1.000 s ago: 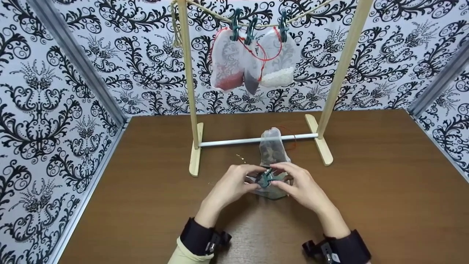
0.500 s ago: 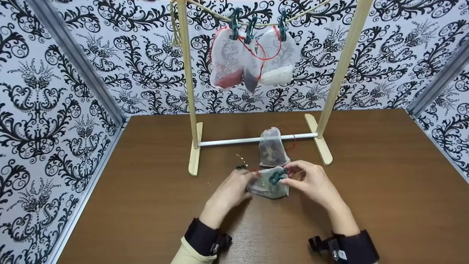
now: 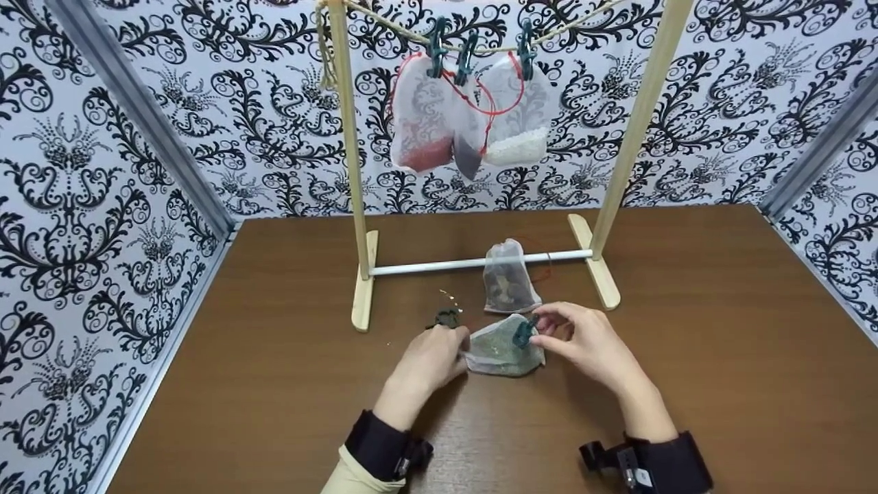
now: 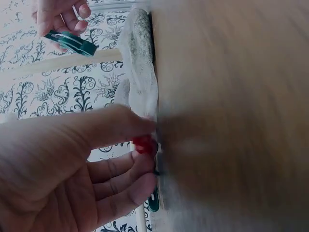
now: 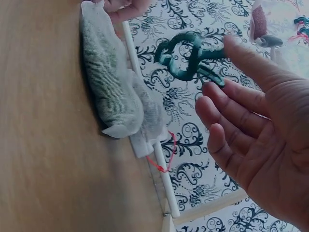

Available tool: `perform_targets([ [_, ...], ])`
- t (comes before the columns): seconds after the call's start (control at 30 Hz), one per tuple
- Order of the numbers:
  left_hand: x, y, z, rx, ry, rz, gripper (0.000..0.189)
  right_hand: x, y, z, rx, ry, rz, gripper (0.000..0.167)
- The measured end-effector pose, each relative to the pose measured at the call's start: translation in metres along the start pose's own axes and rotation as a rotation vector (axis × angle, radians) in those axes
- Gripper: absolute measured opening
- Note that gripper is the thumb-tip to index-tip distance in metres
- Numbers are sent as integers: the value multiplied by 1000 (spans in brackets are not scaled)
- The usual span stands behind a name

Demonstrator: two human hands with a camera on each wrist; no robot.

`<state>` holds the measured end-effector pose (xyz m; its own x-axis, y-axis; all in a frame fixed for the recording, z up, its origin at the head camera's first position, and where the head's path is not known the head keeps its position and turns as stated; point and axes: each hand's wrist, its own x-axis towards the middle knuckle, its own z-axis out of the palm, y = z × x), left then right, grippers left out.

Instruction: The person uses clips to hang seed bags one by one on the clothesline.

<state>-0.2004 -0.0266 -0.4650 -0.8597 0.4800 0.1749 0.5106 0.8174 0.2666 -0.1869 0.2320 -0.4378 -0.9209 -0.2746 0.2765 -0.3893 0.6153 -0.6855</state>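
My right hand [image 3: 583, 336] pinches a dark green spring clip [image 5: 188, 58] by its handles, above the table. In the head view the clip overlaps a white mesh bag [image 3: 504, 350] with greenish contents that lies on the table. At the bag's left end my left hand [image 3: 429, 357] pinches the mouth of the bag, where a red cord [image 4: 144, 144] shows between thumb and fingers. Just beyond that hand lies another green clip [image 3: 447, 318], partly hidden. Behind the first bag a second mesh bag [image 3: 509, 281], with brownish lumps inside, rests across a white rod.
A wooden stand [image 3: 638, 130] with a white bottom rod [image 3: 432, 266] stands at the back. From its rope [image 3: 391, 31] hang several mesh bags, one with red contents [image 3: 429, 147], one with white grains [image 3: 518, 145], held by green clips. Small golden bits [image 3: 449, 298] lie on the table.
Both hands were together at the clip over the bag. My left hand has moved left to the bag's mouth and gripped it; the right has drawn slightly right with the clip.
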Motion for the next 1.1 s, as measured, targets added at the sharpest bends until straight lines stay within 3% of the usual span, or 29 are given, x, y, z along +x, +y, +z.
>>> perform_targets([
  [0.13,2,1,-3,-31,68,49,9,-2,2,-6,-11,-25,-29,31],
  [0.37,6,7,-11,-29,241,182,13,-5,8,-18,-15,-55,51,30],
  [0.5,8,10,-11,-60,330,267,14,-7,9,-21,-51,-46,56,29],
  [0.57,9,12,-11,-118,329,272,14,-8,10,-21,-83,-29,35,30],
  [0.73,13,17,-11,-351,309,201,7,-9,13,-24,-128,-8,8,30],
  [0.87,22,24,-21,-474,338,232,11,-10,13,-27,-108,-6,44,29],
  [0.97,31,32,-34,-418,351,259,13,-10,13,-30,-104,39,45,29],
  [1.1,42,43,-53,-174,384,251,16,-10,13,-37,-97,152,-27,30],
])
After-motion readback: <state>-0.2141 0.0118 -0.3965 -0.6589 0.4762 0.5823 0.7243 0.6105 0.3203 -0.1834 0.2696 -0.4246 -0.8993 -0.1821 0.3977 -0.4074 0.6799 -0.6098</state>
